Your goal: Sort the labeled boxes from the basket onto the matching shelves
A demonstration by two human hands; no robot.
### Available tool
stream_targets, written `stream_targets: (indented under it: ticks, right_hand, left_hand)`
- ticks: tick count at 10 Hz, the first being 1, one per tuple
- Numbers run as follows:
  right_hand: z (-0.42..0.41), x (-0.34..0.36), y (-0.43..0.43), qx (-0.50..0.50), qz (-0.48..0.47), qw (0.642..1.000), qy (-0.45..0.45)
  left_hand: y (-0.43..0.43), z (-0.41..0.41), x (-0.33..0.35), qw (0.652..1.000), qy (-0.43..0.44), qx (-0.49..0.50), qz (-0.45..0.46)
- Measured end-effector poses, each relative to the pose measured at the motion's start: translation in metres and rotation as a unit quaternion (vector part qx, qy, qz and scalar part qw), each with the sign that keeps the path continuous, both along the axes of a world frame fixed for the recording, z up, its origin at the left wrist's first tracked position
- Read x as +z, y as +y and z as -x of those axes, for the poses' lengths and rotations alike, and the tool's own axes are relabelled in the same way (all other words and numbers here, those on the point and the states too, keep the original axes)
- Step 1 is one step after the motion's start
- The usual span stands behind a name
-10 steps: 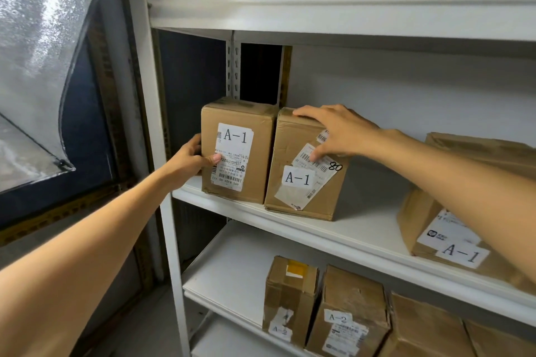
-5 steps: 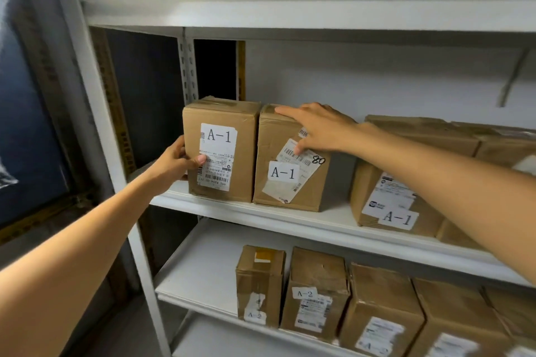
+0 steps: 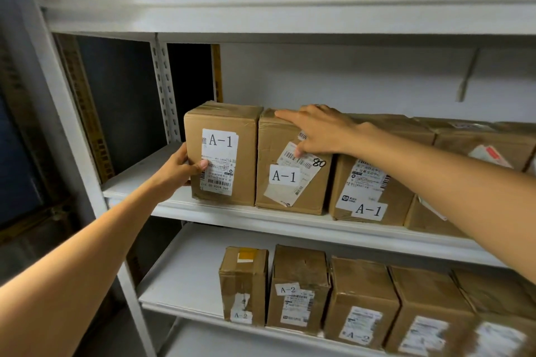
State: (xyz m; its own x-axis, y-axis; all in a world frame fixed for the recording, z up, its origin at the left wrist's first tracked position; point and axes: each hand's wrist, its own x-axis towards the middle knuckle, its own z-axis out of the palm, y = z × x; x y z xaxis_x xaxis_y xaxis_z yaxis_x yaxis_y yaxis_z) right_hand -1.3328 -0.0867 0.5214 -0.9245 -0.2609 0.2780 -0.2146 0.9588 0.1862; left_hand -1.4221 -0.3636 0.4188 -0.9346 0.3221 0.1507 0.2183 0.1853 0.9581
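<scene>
Two brown cardboard boxes labelled A-1 stand side by side on the middle shelf [image 3: 293, 224]. My left hand [image 3: 178, 172] grips the left edge of the leftmost A-1 box [image 3: 248, 153], thumb on its front label and fingers round its side. My right hand [image 3: 319, 133] rests on the top front edge of the second A-1 box [image 3: 275, 151], fingers stretched out and thumb pressing its barcode label. This box touches a third A-1 box [image 3: 374, 182] to its right. No basket is in view.
More brown boxes fill the middle shelf to the right. Several A-2 boxes [image 3: 298, 290] stand in a row on the lower shelf [image 3: 185, 275]. An upper shelf [image 3: 261, 11] hangs overhead. The rack's white upright [image 3: 75, 130] stands at the left.
Both hands have slid the two A-1 boxes to the right along the shelf. The gap to the third A-1 box has closed.
</scene>
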Motion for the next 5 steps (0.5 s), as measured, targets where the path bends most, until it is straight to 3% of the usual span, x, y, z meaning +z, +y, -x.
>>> stream_targets:
  ticks: [3, 4, 5]
  right_hand:
    - [0.004, 0.002, 0.002, 0.002, 0.017, 1.0, -0.009]
    - [0.001, 0.001, 0.006, 0.012, 0.026, 1.0, 0.001]
    - [-0.009, -0.004, 0.01, 0.037, 0.002, 0.998, 0.054]
  left_hand:
    - [0.016, -0.008, 0.011, 0.994, -0.009, 0.09, 0.064]
    - [0.024, -0.021, 0.019, 0.971, 0.042, 0.182, 0.149]
    - [0.035, -0.047, 0.019, 0.914, 0.142, 0.296, 0.237]
